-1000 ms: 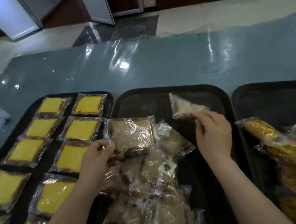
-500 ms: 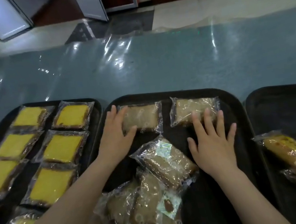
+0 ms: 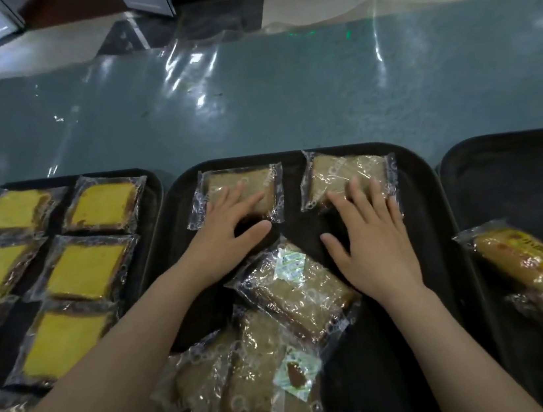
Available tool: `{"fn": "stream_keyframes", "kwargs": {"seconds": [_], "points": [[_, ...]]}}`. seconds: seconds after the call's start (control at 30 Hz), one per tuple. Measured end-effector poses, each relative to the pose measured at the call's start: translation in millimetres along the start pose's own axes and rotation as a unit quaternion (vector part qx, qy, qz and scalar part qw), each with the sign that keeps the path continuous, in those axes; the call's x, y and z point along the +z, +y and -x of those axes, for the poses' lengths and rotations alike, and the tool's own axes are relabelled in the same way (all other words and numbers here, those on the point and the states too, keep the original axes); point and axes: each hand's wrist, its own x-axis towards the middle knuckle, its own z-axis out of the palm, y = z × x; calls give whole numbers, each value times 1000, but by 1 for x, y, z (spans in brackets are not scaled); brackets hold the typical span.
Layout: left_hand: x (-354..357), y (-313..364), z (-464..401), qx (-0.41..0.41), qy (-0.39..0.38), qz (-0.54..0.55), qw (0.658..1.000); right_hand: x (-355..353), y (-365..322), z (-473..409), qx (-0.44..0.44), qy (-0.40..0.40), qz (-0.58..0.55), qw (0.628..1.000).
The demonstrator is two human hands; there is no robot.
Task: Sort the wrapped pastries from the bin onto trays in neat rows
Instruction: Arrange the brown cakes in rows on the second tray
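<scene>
Two brown wrapped pastries lie side by side at the far end of the middle black tray (image 3: 433,184). My left hand (image 3: 225,236) lies flat with straight fingers on the left pastry (image 3: 246,181). My right hand (image 3: 374,240) presses flat fingers on the near edge of the right pastry (image 3: 338,172). A loose pile of brown wrapped pastries (image 3: 257,373) fills the tray's near half, with one pastry (image 3: 295,289) lying askew between my wrists.
The left tray (image 3: 154,193) holds yellow cake slices (image 3: 85,270) in two neat rows. The right tray (image 3: 514,170) has orange-yellow wrapped rolls (image 3: 519,259) heaped at its near side. Beyond the trays spreads a plastic-covered teal tabletop (image 3: 284,100).
Both hands carried a brown pastry from above the pile to the tray's far end, laid them down and now flatten them. The view has moved closer.
</scene>
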Motion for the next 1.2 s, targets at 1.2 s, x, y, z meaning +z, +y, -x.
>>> {"fn": "stream_keyframes", "kwargs": {"seconds": [1.2], "points": [[16, 19, 148, 67, -146, -148, 976, -39, -21, 94, 247, 58, -248, 935]]}}
